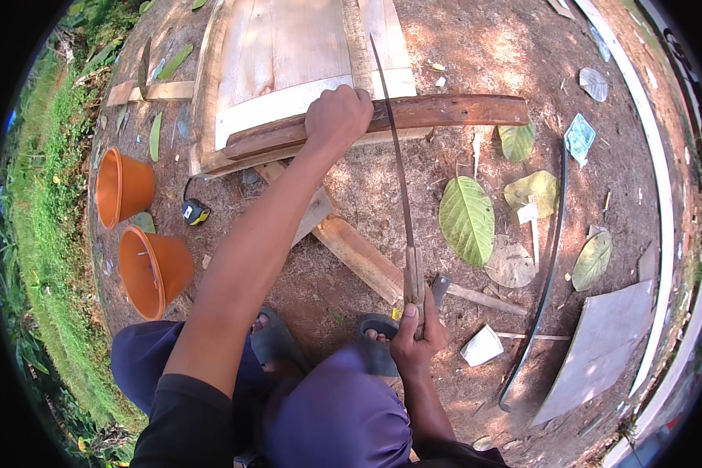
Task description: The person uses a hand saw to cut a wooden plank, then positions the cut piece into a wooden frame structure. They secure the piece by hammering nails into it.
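Gripping the saw (403, 185), the right hand (419, 337) at lower centre clamps its fingers around the handle (414, 273); the blade likely flexes sideways. At upper centre, the left hand (339, 117) clamps the plank (460, 111), probably stiff and heavy; hold clear of the blade.
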The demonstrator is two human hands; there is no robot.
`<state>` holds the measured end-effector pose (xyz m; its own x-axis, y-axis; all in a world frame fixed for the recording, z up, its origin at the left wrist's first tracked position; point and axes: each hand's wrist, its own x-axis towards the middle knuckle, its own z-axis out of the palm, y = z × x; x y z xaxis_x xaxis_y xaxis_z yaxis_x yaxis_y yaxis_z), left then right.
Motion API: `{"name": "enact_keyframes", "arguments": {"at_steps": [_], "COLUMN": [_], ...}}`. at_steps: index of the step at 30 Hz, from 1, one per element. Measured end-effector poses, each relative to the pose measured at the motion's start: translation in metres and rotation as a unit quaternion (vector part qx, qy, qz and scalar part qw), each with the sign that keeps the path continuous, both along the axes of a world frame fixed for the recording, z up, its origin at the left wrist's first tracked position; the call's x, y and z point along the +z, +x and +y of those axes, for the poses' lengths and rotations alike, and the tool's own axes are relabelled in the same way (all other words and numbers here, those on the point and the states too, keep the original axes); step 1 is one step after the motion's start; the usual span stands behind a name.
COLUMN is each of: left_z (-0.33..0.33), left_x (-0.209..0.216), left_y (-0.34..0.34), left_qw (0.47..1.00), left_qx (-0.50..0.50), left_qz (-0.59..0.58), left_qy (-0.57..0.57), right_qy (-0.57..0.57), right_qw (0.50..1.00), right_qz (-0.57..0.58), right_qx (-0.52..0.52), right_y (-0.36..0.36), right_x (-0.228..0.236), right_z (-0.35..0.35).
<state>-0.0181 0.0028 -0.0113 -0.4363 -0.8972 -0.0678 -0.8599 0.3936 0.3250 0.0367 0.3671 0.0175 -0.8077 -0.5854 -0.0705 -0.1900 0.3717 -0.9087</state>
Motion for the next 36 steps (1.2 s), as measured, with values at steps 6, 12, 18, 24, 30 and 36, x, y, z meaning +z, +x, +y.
{"name": "enact_keyframes", "arguments": {"at_steps": [6,12,18,24,30,36], "left_z": [0.015,0.014,0.016,0.012,0.01,0.008], "left_x": [0.006,0.01,0.011,0.013,0.012,0.007], "left_y": [-0.006,-0.01,-0.01,-0.01,-0.014,-0.004], "left_qw": [1.0,1.0,1.0,0.998,0.999,0.999], "left_qx": [0.013,0.008,-0.005,0.019,-0.004,0.014], "left_qz": [-0.001,-0.022,-0.027,-0.04,-0.026,-0.033], "left_qy": [0.004,0.007,0.012,0.039,0.025,0.021], "right_qy": [0.014,-0.012,0.004,-0.005,0.024,-0.003], "right_qw": [0.998,0.999,0.999,0.999,0.999,1.0], "right_qz": [-0.058,-0.033,-0.043,0.038,-0.032,-0.024], "right_qx": [-0.008,0.019,-0.014,0.038,-0.02,0.018], "right_y": [-0.008,-0.002,-0.047,-0.009,-0.044,-0.005], "right_x": [0.036,0.051,0.015,0.042,0.016,0.024], "right_z": [-0.001,0.032,-0.105,0.014,-0.086,0.009]}}
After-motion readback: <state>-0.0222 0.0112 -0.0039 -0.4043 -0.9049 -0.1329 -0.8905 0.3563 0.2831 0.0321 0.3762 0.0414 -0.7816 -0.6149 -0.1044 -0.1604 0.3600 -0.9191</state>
